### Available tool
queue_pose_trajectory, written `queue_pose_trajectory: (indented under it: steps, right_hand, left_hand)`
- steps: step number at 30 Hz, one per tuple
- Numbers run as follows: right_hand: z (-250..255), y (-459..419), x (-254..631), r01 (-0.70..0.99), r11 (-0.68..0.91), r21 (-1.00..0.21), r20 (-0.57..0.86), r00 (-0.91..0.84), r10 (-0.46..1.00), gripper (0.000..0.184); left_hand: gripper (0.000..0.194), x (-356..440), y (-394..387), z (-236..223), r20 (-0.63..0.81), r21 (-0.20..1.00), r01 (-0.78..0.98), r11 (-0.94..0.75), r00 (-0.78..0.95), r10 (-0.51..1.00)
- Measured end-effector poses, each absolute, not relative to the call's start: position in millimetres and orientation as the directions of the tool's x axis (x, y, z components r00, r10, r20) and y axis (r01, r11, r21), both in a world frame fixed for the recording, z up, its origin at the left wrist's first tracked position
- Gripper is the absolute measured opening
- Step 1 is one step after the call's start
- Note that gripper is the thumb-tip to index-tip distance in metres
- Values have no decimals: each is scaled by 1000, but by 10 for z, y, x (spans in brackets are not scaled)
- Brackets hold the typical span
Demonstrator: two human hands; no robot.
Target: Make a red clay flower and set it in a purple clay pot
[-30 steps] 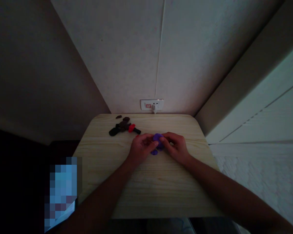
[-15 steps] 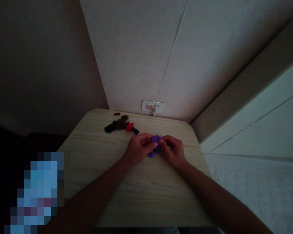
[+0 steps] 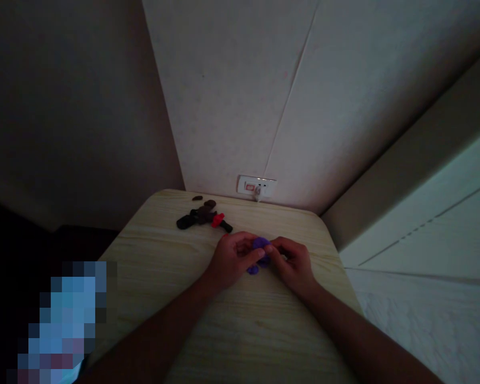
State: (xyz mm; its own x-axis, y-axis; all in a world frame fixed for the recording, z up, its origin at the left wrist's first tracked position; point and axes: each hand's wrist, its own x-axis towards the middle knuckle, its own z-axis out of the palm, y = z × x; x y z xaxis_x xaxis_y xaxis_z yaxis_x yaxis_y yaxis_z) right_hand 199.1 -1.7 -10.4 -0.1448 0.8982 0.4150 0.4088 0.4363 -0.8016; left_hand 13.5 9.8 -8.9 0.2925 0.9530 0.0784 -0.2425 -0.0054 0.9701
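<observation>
Taking the white wall socket point(image 3: 244, 182) as landmark, you have the purple clay-like lump point(image 3: 261, 243) in front of it, on your side, over the light wood-grain table point(image 3: 256, 341). Your left hand point(image 3: 231, 261) pinches the lump from its left, thumb laid across the near face and fingers curled behind. Your right hand point(image 3: 295, 264) pinches it from the right, the thumb reaching the same face close to the other thumb. How firmly either grip presses, you cannot be told from this view. A smaller purple piece point(image 3: 253, 270) lies just on your side of the lump, further out from the socket; whether the two touch cannot be told.

To the left front of the socket, you have a cluster on the table: a rounded black piece point(image 3: 184, 222) at its left end, a dark brown lump point(image 3: 205, 215) in the middle, and a red piece point(image 3: 218, 220) beside a black stub point(image 3: 226, 226) at the right. A smaller brown piece point(image 3: 210, 203) sits on the far side of the cluster. A thin dark strip point(image 3: 197, 198) lies apart, near the table's far edge, left of the socket. A plug point(image 3: 258, 191) is seated in the socket.
</observation>
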Motion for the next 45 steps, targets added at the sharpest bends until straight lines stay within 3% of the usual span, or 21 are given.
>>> queue_pose_trajectory:
  steps: [12, 30, 45]
  right_hand:
    - [-96, -18, 1981, 417, 421, -806, 396, -149, 906, 34]
    - [-98, -25, 1990, 390, 499, -774, 476, -162, 864, 19]
    - [-116, -31, 2002, 350, 409, -843, 388, -132, 912, 18]
  left_hand:
    - [29, 135, 114, -86, 46, 968, -248, 25, 275, 960]
    - [29, 124, 117, -13, 18, 968, -249, 44, 239, 971]
    - [26, 144, 82, -62, 48, 979, -206, 12, 283, 958]
